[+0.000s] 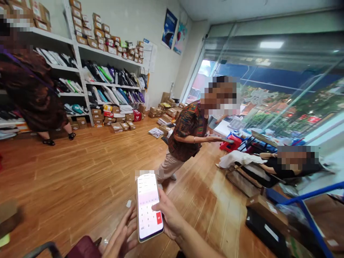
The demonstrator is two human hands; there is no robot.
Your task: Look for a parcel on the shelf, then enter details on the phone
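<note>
Both of my hands come up from the bottom edge around a phone (148,206). My right hand (168,218) grasps it along its right side, thumb lying across the lit screen near a red key. My left hand (122,236) is released, fingers spread and loose, touching or just beside the phone's lower left edge; I cannot tell whether it bears any weight. The phone stands nearly upright, long axis running up and down with a slight lean, top end pointing away from me toward the room, screen facing me and showing a number pad.

Below it lies a wooden floor (80,179). Past the phone a person in a patterned shirt (188,130) stands with an arm held out to the right. Another person (279,166) reclines at the right. Shelves (107,82) of parcels line the far left wall, with boxes (120,125) on the floor.
</note>
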